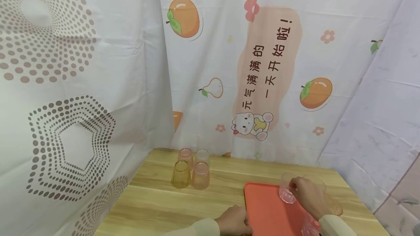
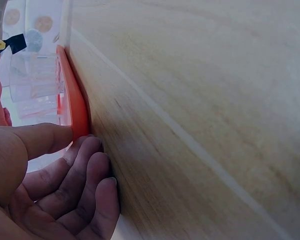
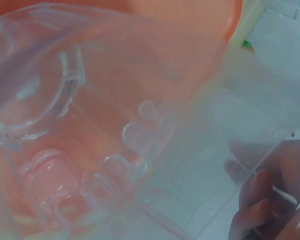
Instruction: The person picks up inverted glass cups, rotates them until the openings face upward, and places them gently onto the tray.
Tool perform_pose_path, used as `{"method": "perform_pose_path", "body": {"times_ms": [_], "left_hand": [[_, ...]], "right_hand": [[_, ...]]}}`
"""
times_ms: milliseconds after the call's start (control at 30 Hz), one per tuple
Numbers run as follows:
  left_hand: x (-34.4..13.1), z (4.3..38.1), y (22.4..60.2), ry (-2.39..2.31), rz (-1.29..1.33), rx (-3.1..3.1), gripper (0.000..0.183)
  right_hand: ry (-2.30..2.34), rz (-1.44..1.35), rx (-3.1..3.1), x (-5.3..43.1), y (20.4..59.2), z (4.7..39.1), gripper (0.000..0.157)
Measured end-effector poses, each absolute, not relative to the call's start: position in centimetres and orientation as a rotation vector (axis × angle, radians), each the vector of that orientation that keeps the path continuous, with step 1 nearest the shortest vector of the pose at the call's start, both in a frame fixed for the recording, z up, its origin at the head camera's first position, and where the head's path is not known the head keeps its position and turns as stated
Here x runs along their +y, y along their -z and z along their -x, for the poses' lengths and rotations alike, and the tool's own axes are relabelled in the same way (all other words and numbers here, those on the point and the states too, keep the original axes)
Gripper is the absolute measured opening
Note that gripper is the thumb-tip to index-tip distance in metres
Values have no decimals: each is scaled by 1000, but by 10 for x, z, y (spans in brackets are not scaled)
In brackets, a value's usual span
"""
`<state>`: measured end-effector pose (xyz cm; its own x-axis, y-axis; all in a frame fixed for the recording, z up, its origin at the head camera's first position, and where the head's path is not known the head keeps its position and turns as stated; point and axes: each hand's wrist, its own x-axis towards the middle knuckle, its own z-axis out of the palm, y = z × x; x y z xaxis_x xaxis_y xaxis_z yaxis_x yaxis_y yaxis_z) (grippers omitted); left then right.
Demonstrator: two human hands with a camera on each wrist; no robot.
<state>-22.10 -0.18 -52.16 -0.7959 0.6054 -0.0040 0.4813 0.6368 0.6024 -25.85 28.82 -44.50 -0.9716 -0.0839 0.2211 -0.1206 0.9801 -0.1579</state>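
Observation:
An orange-red tray lies on the wooden table. My left hand pinches its left edge; in the left wrist view the thumb is on the rim and the other fingers are curled low beside it. My right hand holds a clear drinking glass by its upper part, over the tray's far right area. I cannot tell whether its base touches the tray. Another clear glass is near the right forearm. Behind the right hand, more glasses are partly hidden, one of them orange.
At the back left of the table stand a yellow glass, a peach glass, a pink glass and a clear glass. Patterned curtains hang behind the table and along its sides.

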Motion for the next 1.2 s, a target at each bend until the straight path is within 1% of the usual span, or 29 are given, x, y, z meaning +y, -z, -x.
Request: {"method": "perform_pose_path", "body": {"times_ms": [33,133,300,433,600,700,1033,1200], "left_hand": [[-2,221,521,-890,-896,2647,41],[-2,221,520,-899,-903,2640,42],[-1,221,521,-905,-905,2644,47],[0,221,521,-893,-919,2655,49],[0,221,521,-868,-920,2662,48],[-1,220,520,-856,-917,2667,47],[-2,221,521,-906,-906,2637,45],[-3,221,521,-951,-888,2597,45]], "right_hand": [[-224,-192,-2873,288,446,259,7],[-150,-272,-2790,287,448,261,11],[-153,-226,-2811,285,447,262,11],[-214,-248,-2765,283,448,262,9],[-304,-308,-2666,283,452,262,17],[-315,-309,-2651,282,452,261,18],[-344,-355,-2672,273,447,247,14],[-365,-455,-2610,270,451,241,18]]}}
